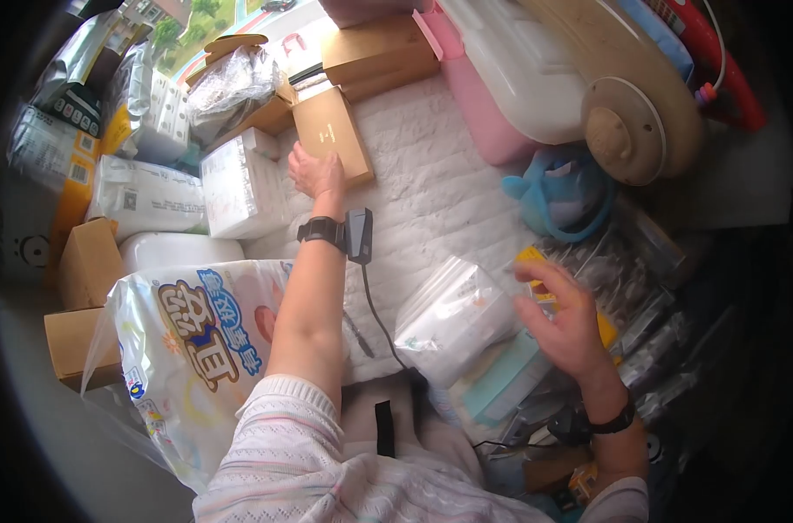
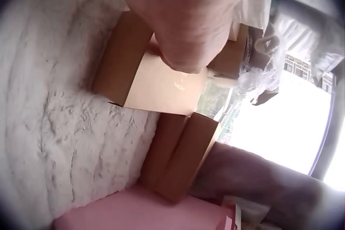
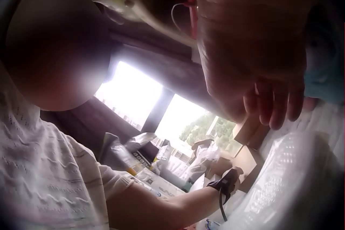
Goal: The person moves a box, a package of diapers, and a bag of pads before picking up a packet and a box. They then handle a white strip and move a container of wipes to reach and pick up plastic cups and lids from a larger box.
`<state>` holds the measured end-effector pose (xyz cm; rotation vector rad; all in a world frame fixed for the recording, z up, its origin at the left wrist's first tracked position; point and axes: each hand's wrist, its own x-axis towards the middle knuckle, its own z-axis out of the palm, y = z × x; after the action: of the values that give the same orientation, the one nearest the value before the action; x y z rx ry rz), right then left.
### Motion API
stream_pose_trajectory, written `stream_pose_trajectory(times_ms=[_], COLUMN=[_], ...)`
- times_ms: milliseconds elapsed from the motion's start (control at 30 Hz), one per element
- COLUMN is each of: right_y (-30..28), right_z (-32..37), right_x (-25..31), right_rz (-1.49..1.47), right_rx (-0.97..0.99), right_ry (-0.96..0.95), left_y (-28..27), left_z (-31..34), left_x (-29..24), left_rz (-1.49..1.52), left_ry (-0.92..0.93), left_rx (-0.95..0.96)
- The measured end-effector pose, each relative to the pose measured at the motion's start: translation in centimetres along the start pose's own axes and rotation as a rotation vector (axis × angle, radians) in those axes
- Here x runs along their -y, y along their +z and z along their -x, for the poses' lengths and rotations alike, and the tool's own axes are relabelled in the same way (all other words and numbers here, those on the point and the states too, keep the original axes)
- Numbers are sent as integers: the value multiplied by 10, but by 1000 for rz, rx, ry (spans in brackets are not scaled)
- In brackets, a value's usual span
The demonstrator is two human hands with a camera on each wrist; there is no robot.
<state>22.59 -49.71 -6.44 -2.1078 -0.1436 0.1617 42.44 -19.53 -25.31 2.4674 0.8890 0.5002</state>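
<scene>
My left hand (image 1: 316, 174) grips the near left corner of a flat brown cardboard box (image 1: 337, 131), fingers along its left side and thumb over the top. The box lies on a white quilted cover, beside a white carton (image 1: 240, 192). In the left wrist view the hand covers part of the box lid (image 2: 156, 87). My right hand (image 1: 564, 327) hovers with loosely bent fingers and holds nothing. Under and beside it are a shiny clear plastic bag with white contents (image 1: 456, 314) and a pale blue packet (image 1: 501, 379).
A large tissue pack (image 1: 187, 331) stands at the near left, with cartons and packets behind it. Another brown box (image 1: 379, 57) sits at the back. On the right are a pink and white bin (image 1: 492, 105), a blue cat-eared item (image 1: 558, 196) and several plastic-wrapped packets.
</scene>
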Motion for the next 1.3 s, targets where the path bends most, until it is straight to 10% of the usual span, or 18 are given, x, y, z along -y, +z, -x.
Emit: stream_pose_trajectory(times_ms=[100,267,433,800,867,1100,1300], right_y=[3,19,0,1,0,0,1], right_z=[-87,-176,-203,-204,-204,-204,-203], right_x=[6,-2,-3,3,3,-2,-2], right_rz=[370,654,782,795,799,809,827], right_rx=[-207,-368,-334,-265,-266,-288,-295], right_ry=[-405,-692,-680,-601,-616,-635,-633], left_y=[37,53,61,63,51,5,-1], left_z=[-44,-99,-116,-81,-45,45,34], left_x=[-12,-62,-81,-71,-60,-8,-8], left_rz=[90,383,689,848,493,-385,-282], left_ry=[224,16,-147,-151,65,139,28], left_rx=[-46,262,539,511,100,214,349])
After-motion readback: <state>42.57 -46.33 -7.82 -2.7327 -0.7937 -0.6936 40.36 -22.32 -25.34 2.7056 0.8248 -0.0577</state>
